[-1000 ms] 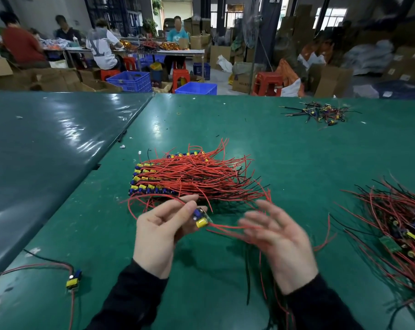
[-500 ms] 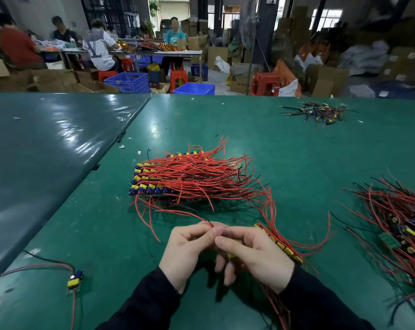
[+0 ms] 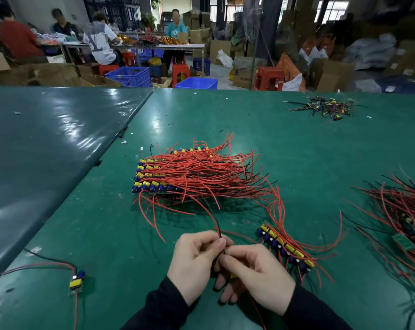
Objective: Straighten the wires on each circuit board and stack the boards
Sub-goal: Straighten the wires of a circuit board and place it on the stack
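My left hand [image 3: 197, 260] and my right hand [image 3: 256, 275] meet low in the middle of the view. Both pinch the red and black wires [image 3: 217, 228] of one small circuit board, which is mostly hidden under my right hand. A short row of boards [image 3: 285, 246] with yellow and blue parts lies just right of my hands. The big stack of boards [image 3: 154, 177] with straight red wires sits further back on the green table [image 3: 296, 151]. A tangled pile of boards [image 3: 403, 222] lies at the right edge.
A single board [image 3: 76, 281] with red and black wires lies at the near left. A small heap of dark wired parts [image 3: 325, 108] sits far right. A darker table [image 3: 47, 144] adjoins on the left. People work at tables beyond, among boxes and blue crates.
My hands came together from apart, drew back toward me and lower, and now pinch the wires between them. The row of boards right of my hands came into view.
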### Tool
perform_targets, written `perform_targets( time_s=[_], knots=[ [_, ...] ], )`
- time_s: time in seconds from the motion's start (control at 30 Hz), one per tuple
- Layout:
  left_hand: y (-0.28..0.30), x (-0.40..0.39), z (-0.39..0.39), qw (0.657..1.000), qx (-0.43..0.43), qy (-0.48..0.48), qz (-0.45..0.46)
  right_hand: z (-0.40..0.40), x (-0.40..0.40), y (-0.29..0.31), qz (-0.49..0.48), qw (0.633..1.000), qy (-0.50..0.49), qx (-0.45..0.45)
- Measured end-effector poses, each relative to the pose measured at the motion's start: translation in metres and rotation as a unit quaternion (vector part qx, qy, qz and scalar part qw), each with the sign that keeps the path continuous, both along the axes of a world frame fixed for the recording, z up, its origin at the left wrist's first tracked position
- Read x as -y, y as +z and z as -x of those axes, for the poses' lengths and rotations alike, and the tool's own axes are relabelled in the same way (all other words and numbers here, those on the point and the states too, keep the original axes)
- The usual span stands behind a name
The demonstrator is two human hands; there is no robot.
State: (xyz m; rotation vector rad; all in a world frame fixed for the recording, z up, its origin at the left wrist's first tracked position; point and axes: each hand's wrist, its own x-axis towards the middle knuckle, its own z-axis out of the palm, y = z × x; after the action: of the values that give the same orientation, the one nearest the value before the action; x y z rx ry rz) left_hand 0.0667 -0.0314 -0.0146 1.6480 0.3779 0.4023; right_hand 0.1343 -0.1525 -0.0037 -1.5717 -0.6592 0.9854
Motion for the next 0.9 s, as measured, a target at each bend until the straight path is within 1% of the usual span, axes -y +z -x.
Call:
perform_targets(
  time_s=[0.1, 0.17, 0.2, 0.27, 0.33, 0.43, 0.5, 0.57, 0.63, 0.73, 0.83, 0.9],
  knots=[
    [0.004, -0.004, 0.0, 0.997, -0.007, -0.002, 0.073, 0.002, 0.0, 0.0, 0.003, 1.0, 0.0, 0.011],
    [0.007, -0.007, 0.0, 0.992, 0.008, 0.016, 0.125, 0.002, 0.001, 0.001, 0.004, 1.0, 0.003, 0.012],
    [0.008, -0.008, 0.001, 0.991, 0.018, 0.022, 0.134, 0.003, 0.001, 0.002, 0.005, 1.0, 0.008, 0.014],
    [0.01, -0.009, 0.003, 0.992, 0.035, 0.016, 0.117, 0.005, 0.001, 0.003, 0.006, 0.999, 0.026, 0.025],
    [0.01, -0.008, 0.004, 0.993, 0.029, 0.005, 0.115, 0.006, 0.003, 0.005, 0.008, 0.998, 0.04, 0.042],
    [0.012, -0.011, 0.004, 0.988, 0.022, -0.017, 0.152, 0.005, 0.005, 0.008, 0.009, 0.998, 0.046, 0.044],
    [0.013, -0.013, 0.004, 0.984, 0.029, -0.015, 0.176, 0.006, 0.005, 0.009, 0.012, 0.998, 0.053, 0.043],
    [0.016, -0.014, 0.004, 0.97, 0.035, -0.02, 0.242, 0.006, 0.005, 0.009, 0.017, 0.997, 0.057, 0.049],
    [0.017, -0.015, 0.005, 0.955, 0.028, -0.049, 0.29, 0.006, 0.005, 0.01, 0.025, 0.996, 0.07, 0.056],
    [0.019, -0.018, 0.006, 0.943, 0.014, -0.079, 0.323, 0.005, 0.006, 0.012, 0.027, 0.994, 0.081, 0.061],
    [0.02, -0.02, 0.007, 0.922, 0.016, -0.074, 0.379, 0.004, 0.006, 0.013, 0.024, 0.995, 0.077, 0.054],
    [0.021, -0.02, 0.007, 0.916, 0.015, -0.076, 0.393, 0.004, 0.007, 0.013, 0.025, 0.995, 0.084, 0.056]
  ],
)
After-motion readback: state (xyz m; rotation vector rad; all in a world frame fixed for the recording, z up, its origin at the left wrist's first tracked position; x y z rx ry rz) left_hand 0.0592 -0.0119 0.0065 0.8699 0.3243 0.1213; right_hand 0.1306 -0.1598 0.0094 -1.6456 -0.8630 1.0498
